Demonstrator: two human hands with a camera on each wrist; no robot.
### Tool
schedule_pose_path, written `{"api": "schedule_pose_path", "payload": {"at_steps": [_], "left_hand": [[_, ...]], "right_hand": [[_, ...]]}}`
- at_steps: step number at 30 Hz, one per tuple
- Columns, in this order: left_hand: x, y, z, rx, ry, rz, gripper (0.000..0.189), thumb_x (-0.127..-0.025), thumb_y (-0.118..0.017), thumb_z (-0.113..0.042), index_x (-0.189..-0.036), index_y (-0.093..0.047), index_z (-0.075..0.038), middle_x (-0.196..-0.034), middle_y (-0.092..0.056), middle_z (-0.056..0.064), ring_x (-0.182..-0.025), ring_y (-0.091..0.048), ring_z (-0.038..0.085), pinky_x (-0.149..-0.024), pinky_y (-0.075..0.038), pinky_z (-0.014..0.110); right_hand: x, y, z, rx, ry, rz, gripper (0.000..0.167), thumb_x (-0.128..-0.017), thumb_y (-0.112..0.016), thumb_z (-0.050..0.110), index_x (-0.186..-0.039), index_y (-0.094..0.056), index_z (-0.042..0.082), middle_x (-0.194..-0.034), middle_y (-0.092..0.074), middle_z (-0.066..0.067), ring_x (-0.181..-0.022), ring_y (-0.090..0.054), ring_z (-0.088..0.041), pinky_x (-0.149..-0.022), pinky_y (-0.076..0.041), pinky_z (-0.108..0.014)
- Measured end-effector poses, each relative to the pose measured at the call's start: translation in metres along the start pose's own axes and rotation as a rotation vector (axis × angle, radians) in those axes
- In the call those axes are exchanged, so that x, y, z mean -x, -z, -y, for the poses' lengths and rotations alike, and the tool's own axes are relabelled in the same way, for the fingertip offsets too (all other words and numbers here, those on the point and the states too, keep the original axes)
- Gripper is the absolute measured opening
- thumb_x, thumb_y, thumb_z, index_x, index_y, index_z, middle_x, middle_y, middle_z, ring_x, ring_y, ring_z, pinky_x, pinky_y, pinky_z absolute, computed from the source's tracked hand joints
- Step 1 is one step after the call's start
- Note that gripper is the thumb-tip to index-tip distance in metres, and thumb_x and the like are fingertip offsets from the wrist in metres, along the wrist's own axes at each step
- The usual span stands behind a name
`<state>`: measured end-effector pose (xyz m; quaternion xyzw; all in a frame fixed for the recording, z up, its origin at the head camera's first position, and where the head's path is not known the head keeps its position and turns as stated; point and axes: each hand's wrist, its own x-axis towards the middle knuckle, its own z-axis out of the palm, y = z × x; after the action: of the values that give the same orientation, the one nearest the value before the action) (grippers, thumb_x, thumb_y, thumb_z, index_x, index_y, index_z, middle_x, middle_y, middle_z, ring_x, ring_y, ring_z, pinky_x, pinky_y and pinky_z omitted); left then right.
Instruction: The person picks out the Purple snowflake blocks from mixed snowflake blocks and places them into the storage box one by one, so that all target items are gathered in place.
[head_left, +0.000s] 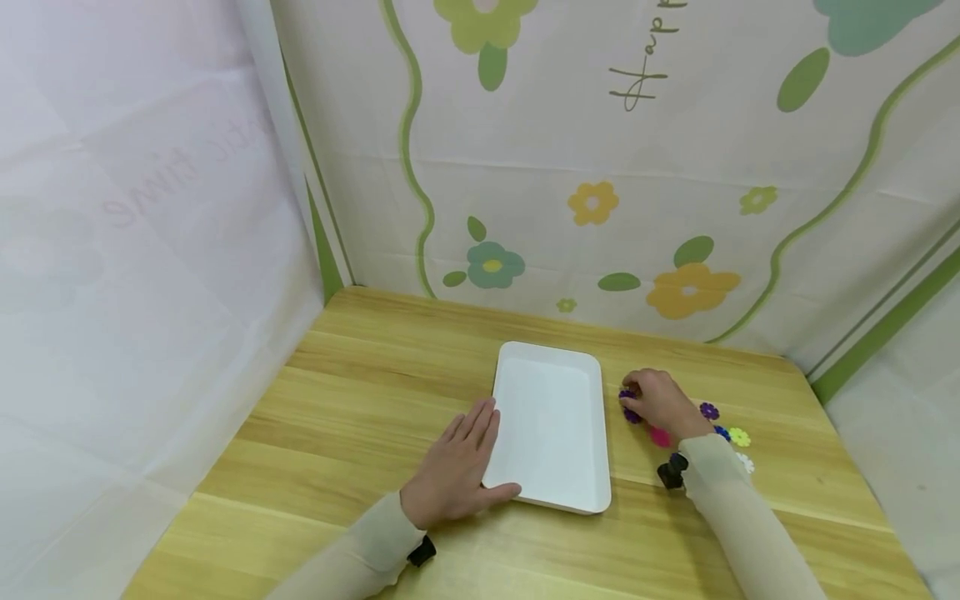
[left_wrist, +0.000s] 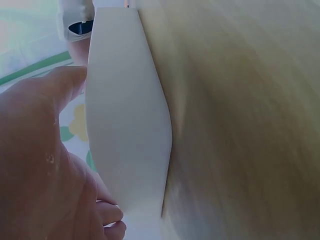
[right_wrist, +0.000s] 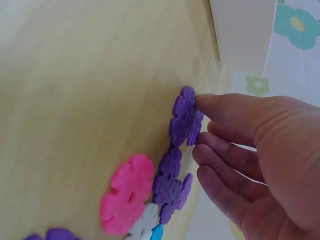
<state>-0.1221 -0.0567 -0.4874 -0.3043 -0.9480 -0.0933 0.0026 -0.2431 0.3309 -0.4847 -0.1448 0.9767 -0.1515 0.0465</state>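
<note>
Fingers [head_left: 480, 421] straight, the left grip [head_left: 453, 471] rests against a white tray [head_left: 551, 417]; right of it, over the tabletop [head_left: 390, 408], a purple flower disc [right_wrist: 181, 117] sits pinched in the nearly closed right grip [head_left: 663, 406]; a pink disc [head_left: 661, 437] lies just beneath.

The tray [head_left: 551, 425] looks smooth plastic, the discs [right_wrist: 120, 200] matt plastic (the table [head_left: 337, 408] wood-grained), the backdrop [head_left: 525, 142] creased cloth.

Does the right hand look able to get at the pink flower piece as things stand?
Probably yes: the pink flower piece lies close to the right hand and nothing seems to cover it, though that hand's thumb is at a purple piece.
</note>
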Motion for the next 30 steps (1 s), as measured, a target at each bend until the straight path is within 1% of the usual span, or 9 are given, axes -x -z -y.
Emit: {"api": "schedule_pose_path", "payload": {"at_steps": [4, 6, 9, 13, 16, 19, 22, 27, 30], "left_hand": [[0.001, -0.002, 0.001, 0.008, 0.003, 0.003, 0.106, -0.099, -0.045, -0.077, -0.166, -0.025, 0.003, -0.177, -0.018, 0.019, -0.165, -0.021, 0.033, -0.131, -0.030, 0.050], [0.001, -0.002, 0.001, 0.012, 0.004, 0.004, 0.106, -0.099, -0.046, -0.077, -0.165, -0.026, 0.003, -0.177, -0.018, 0.020, -0.165, -0.021, 0.033, -0.131, -0.031, 0.050], [0.002, -0.002, 0.001, 0.022, 0.004, 0.008, 0.106, -0.099, -0.047, -0.076, -0.165, -0.026, 0.005, -0.176, -0.019, 0.021, -0.164, -0.022, 0.034, -0.130, -0.032, 0.050], [0.002, 0.000, 0.001, 0.037, -0.011, 0.001, 0.106, -0.099, -0.048, -0.075, -0.164, -0.027, 0.006, -0.175, -0.020, 0.024, -0.164, -0.023, 0.036, -0.130, -0.032, 0.051], [0.001, -0.001, 0.001, 0.051, -0.022, -0.004, 0.107, -0.100, -0.045, -0.077, -0.164, -0.025, 0.007, -0.176, -0.019, 0.024, -0.164, -0.022, 0.036, -0.130, -0.032, 0.052], [0.001, -0.003, 0.001, 0.067, -0.024, -0.005, 0.107, -0.100, -0.043, -0.077, -0.165, -0.025, 0.006, -0.176, -0.018, 0.024, -0.164, -0.022, 0.037, -0.130, -0.031, 0.054], [0.000, -0.002, 0.001, 0.074, -0.015, 0.006, 0.107, -0.100, -0.045, -0.077, -0.165, -0.024, 0.006, -0.176, -0.017, 0.023, -0.165, -0.021, 0.036, -0.130, -0.030, 0.053], [0.000, 0.002, -0.001, 0.059, 0.000, 0.038, 0.107, -0.099, -0.047, -0.076, -0.166, -0.023, 0.005, -0.177, -0.016, 0.021, -0.165, -0.020, 0.034, -0.131, -0.029, 0.050], [-0.001, 0.003, -0.002, 0.051, -0.001, 0.039, 0.108, -0.099, -0.047, -0.076, -0.165, -0.023, 0.005, -0.177, -0.016, 0.022, -0.165, -0.021, 0.035, -0.131, -0.030, 0.051]], "right_hand": [[-0.003, 0.003, -0.002, -0.067, -0.026, 0.024, 0.031, -0.097, -0.077, 0.016, -0.119, -0.072, -0.006, -0.105, -0.076, -0.018, -0.093, -0.072, -0.027, -0.085, -0.063, -0.049], [-0.004, 0.004, -0.004, -0.101, -0.026, 0.031, 0.030, -0.097, -0.077, 0.016, -0.117, -0.073, -0.006, -0.103, -0.076, -0.017, -0.091, -0.072, -0.026, -0.083, -0.063, -0.048], [-0.005, 0.005, -0.006, -0.132, -0.029, 0.035, 0.022, -0.096, -0.079, 0.018, -0.109, -0.076, -0.001, -0.098, -0.077, -0.012, -0.087, -0.072, -0.021, -0.080, -0.063, -0.043], [-0.008, 0.009, -0.009, -0.155, -0.029, 0.049, 0.011, -0.097, -0.078, 0.017, -0.096, -0.076, 0.006, -0.088, -0.076, -0.006, -0.077, -0.068, -0.015, -0.071, -0.059, -0.035], [-0.010, 0.014, -0.010, -0.168, -0.029, 0.074, 0.011, -0.100, -0.073, 0.015, -0.092, -0.076, 0.007, -0.085, -0.075, -0.005, -0.074, -0.067, -0.015, -0.068, -0.057, -0.032], [-0.014, 0.020, -0.010, -0.157, -0.024, 0.087, 0.015, -0.103, -0.069, 0.014, -0.092, -0.076, 0.008, -0.088, -0.075, -0.005, -0.075, -0.065, -0.014, -0.068, -0.055, -0.030], [-0.017, 0.030, -0.005, -0.150, -0.016, 0.092, 0.016, -0.104, -0.067, 0.015, -0.094, -0.075, 0.006, -0.091, -0.074, -0.008, -0.076, -0.062, -0.016, -0.069, -0.053, -0.031], [-0.021, 0.048, 0.006, -0.210, -0.043, 0.104, 0.018, -0.106, -0.065, 0.017, -0.099, -0.074, 0.003, -0.097, -0.073, -0.016, -0.076, -0.058, -0.018, -0.067, -0.051, -0.031], [-0.027, 0.056, 0.013, -0.231, -0.042, 0.100, 0.020, -0.106, -0.065, 0.020, -0.099, -0.076, 0.005, -0.093, -0.073, -0.015, -0.074, -0.057, -0.018, -0.064, -0.050, -0.031]]}}
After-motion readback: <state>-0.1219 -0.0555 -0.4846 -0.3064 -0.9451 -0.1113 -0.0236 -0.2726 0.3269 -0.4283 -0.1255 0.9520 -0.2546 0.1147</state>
